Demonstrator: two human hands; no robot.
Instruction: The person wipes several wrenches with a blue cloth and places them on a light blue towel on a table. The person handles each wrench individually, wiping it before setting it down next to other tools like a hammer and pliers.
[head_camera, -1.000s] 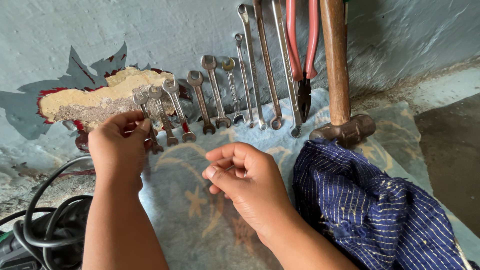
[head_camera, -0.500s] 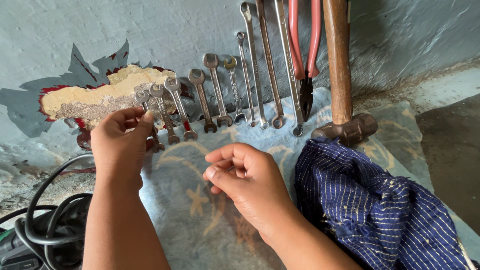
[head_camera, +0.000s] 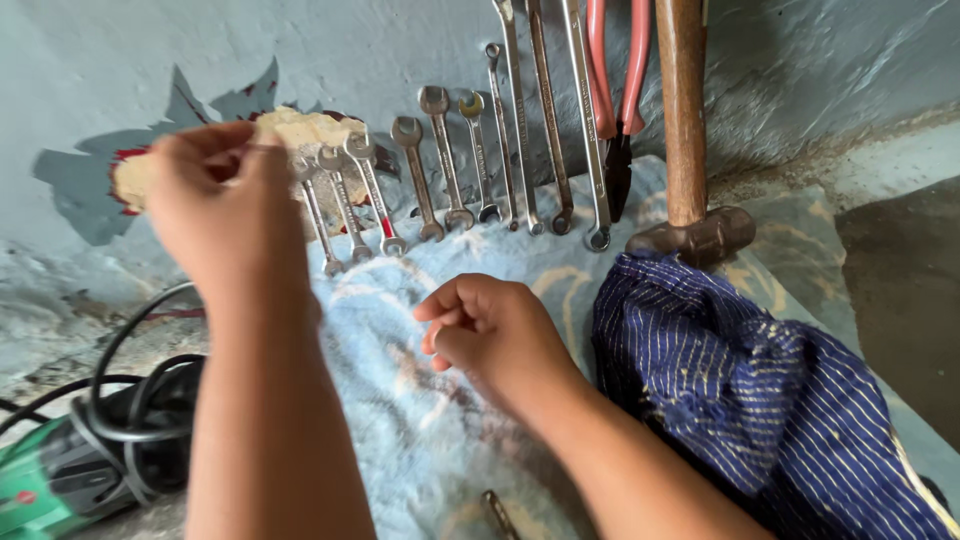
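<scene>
Since the earlier frame, the left hand (head_camera: 225, 205) has lifted to ten o'clock, fingers pinched shut on something too hidden to identify, just beside the shortest steel open-end spanner (head_camera: 318, 212) in the row leaning on the grey-blue wall (head_camera: 120, 60). At centre, the right hand (head_camera: 495, 330) rests loosely curled, holding nothing visible, on the pale blue patterned cloth (head_camera: 400, 400). At three o'clock lie a wooden-handled iron hammer (head_camera: 690, 190) and a rumpled navy striped cloth (head_camera: 740, 400); at eight o'clock sits a green power tool (head_camera: 55, 480).

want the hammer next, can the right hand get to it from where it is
Probably yes: the right hand rests loosely curled on the pale cloth, and only open cloth and the blue fabric's edge lie between it and the hammer.
</scene>
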